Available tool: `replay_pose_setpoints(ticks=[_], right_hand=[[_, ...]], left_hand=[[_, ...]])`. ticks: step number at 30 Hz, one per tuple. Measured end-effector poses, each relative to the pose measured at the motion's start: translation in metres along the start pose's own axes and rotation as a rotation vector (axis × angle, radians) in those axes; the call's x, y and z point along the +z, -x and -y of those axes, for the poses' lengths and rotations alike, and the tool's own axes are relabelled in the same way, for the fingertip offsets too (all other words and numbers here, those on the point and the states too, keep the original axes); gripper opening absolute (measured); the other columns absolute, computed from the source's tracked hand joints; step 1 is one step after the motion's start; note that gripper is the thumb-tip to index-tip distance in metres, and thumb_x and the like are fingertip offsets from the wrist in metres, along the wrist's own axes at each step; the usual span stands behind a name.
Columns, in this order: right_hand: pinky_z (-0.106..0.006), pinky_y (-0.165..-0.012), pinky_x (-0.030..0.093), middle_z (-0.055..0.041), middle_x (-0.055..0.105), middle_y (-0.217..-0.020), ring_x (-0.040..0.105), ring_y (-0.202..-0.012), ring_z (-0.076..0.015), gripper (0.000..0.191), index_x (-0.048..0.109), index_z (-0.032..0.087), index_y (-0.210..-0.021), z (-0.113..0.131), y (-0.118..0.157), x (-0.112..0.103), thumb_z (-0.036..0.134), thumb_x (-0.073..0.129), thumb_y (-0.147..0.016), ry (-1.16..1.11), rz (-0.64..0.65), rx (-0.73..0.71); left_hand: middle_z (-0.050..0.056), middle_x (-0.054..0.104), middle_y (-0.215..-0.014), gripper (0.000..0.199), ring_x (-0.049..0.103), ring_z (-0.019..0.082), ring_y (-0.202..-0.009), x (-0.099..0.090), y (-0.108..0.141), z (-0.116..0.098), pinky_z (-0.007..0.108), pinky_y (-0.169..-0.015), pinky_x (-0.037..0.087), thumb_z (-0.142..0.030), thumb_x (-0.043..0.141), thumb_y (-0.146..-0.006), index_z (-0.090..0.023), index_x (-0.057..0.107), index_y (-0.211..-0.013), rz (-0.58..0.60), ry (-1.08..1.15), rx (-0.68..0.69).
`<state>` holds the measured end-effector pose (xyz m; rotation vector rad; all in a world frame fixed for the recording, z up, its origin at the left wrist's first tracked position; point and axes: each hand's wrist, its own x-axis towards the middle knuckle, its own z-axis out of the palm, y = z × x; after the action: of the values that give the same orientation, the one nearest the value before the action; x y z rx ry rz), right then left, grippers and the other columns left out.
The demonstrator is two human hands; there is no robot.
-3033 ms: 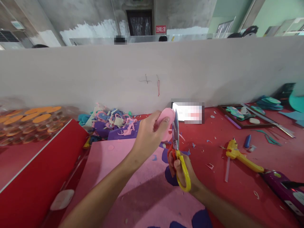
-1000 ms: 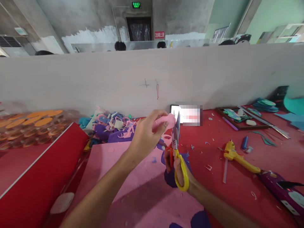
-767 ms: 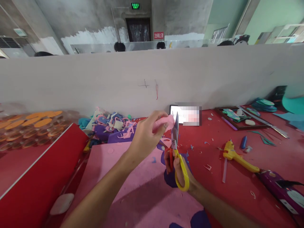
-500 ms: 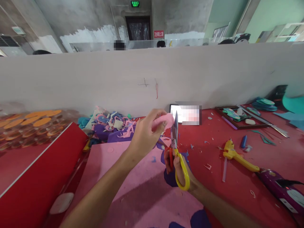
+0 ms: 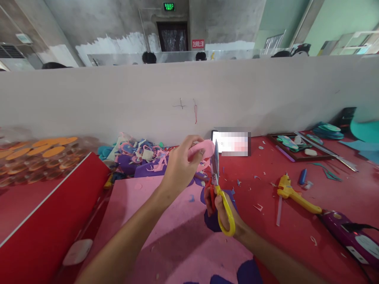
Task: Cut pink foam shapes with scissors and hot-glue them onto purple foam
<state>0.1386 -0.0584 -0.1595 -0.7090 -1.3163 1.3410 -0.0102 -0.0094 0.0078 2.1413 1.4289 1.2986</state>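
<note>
A curved pink piece [image 5: 208, 148] is raised beside the blades [image 5: 217, 156] of the scissors [image 5: 214, 179]. The left hand [image 5: 183, 163] pinches it in a closed grip; the right hand [image 5: 221, 208] has its grip curled round the handles [image 5: 228, 206]. A pink sheet [image 5: 168, 232] lies beneath on the red surface [image 5: 281, 244], a yellow glue gun [image 5: 299, 196] farther right.

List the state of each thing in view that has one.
left hand: gripping pink piece
right hand: holding scissors
pink piece: curved, held
scissors: pointing up, at pink piece
screen: lit, partly pixelated
glue gun: lying on table
purple device: red light lit
exit sign: lit
</note>
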Motion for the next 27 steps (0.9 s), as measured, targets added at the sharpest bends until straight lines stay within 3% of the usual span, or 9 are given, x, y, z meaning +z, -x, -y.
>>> replay_pose_setpoints(ticks=[6,13,20,27], right_hand=[[-0.024,-0.044,0.034,0.005,0.044,-0.064,0.037,-0.048,-0.0089,0.063,0.057,0.02,-0.091,0.0027,0.0003,0.0017,0.082,0.043,-0.093,0.018,-0.038,-0.014],[-0.025,-0.044,0.031,0.0036,0.046,-0.068,0.038,-0.047,-0.0082,0.064,0.059,0.02,-0.091,0.0032,-0.0004,-0.0004,0.082,0.044,-0.092,0.035,-0.029,-0.021],[-0.025,-0.044,0.031,0.0052,0.044,-0.064,0.036,-0.047,-0.0086,0.066,0.059,0.02,-0.092,0.0014,-0.0012,-0.001,0.085,0.044,-0.09,0.018,-0.071,-0.006],[-0.025,-0.044,0.032,0.0051,0.044,-0.065,0.036,-0.048,-0.0089,0.062,0.058,0.02,-0.092,0.0007,-0.0004,-0.0005,0.082,0.045,-0.092,0.015,-0.085,-0.011]], left_hand=[[0.0,0.074,-0.1,0.021,0.063,0.01,-0.066,0.0033,0.0013,-0.001,0.026,-0.069,0.048,-0.026,0.058,-0.098,-0.026,0.062,-0.118,0.035,0.046,0.021],[-0.003,0.07,-0.087,0.021,0.062,0.01,-0.065,0.0037,0.0006,-0.0032,0.026,-0.068,0.047,-0.019,0.06,-0.095,-0.026,0.064,-0.114,0.001,0.027,-0.035],[0.0,0.074,-0.103,0.02,0.068,0.013,-0.088,0.0054,0.0016,-0.0004,0.026,-0.077,0.05,-0.02,0.06,-0.096,-0.026,0.064,-0.115,0.012,0.021,0.031],[0.0,0.075,-0.107,0.019,0.068,0.013,-0.088,0.0052,0.0025,-0.0023,0.025,-0.076,0.051,-0.02,0.06,-0.096,-0.026,0.064,-0.114,0.017,0.005,0.042]])
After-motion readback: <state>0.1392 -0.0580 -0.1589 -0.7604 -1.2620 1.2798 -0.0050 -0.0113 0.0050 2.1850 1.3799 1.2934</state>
